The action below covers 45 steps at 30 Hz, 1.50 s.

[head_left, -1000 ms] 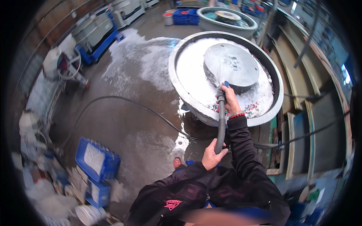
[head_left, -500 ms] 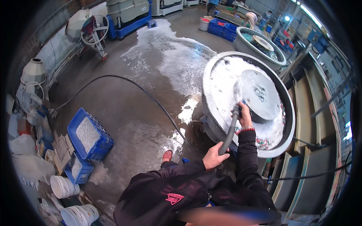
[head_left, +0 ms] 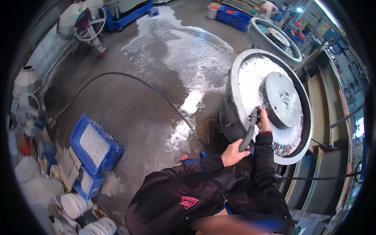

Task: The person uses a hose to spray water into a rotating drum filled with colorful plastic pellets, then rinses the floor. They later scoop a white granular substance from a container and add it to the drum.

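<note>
My right hand [head_left: 263, 116] is closed round the nozzle end of a grey hose [head_left: 249, 134], over the near side of a large round tub [head_left: 234, 84]. Farther back along the same hose, my left hand [head_left: 232, 154] grips it just outside the rim. White foam [head_left: 250, 76] fills much of the ring around the tub's raised round metal hub [head_left: 288, 98]. Wet patches lie on top of the hub. Small red, green and white pieces [head_left: 282, 149] show through the foam at the near right. My fingers partly hide the nozzle.
A black hose [head_left: 147, 83] curves across the wet floor, where foam [head_left: 192, 51] is spread. Blue crates [head_left: 96, 166] of white pellets and white buckets [head_left: 75, 205] stand at left. Behind is a second tub [head_left: 295, 56]; shelving [head_left: 319, 184] lines the right. Another person [head_left: 268, 8] bends far back.
The view has shifted, so the tub and both hands appear farther right. Less foam and spray covers the hub and the tub's near right. Both hands keep their hold on the hose.
</note>
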{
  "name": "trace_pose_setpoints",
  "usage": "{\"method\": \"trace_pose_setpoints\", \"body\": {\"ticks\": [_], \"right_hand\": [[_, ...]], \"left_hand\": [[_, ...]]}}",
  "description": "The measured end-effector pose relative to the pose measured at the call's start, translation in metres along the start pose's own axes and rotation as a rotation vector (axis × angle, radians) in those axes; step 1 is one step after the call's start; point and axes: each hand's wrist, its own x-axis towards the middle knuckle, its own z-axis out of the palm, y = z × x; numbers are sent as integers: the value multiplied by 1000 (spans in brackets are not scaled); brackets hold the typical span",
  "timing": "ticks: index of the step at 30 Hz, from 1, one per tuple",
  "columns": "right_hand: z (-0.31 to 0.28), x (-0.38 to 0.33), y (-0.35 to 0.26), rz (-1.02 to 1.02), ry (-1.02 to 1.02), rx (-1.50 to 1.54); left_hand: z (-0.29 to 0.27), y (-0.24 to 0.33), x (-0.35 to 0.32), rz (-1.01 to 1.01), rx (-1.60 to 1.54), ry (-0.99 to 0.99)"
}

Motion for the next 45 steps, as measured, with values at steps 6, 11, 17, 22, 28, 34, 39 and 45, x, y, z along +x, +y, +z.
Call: {"method": "trace_pose_setpoints", "body": {"ticks": [6, 11, 17, 22, 28, 34, 39, 45], "right_hand": [[27, 17, -34, -201, -54, -36], [14, 18, -5, -54, 32, 49], [-67, -31, 15, 13, 305, -65], [-116, -87, 9, -122, 443, 37], [-151, -86, -20, -384, 443, 62], [-151, -50, -5, -222, 354, 96], [-167, -36, -11, -415, 156, 112], [-238, -46, 42, -61, 210, 295]], "left_hand": [[-14, 14, 10, 22, -125, -91], [-19, 21, 14, -213, -277, -197], [-5, 19, 18, -332, -150, -399], [31, 8, 17, -409, -219, -552], [73, -3, 13, -294, -132, -520], [104, -13, 14, -242, 22, -403], [134, -22, 10, -239, 40, -328], [161, -27, 12, -318, 125, -428]]}}
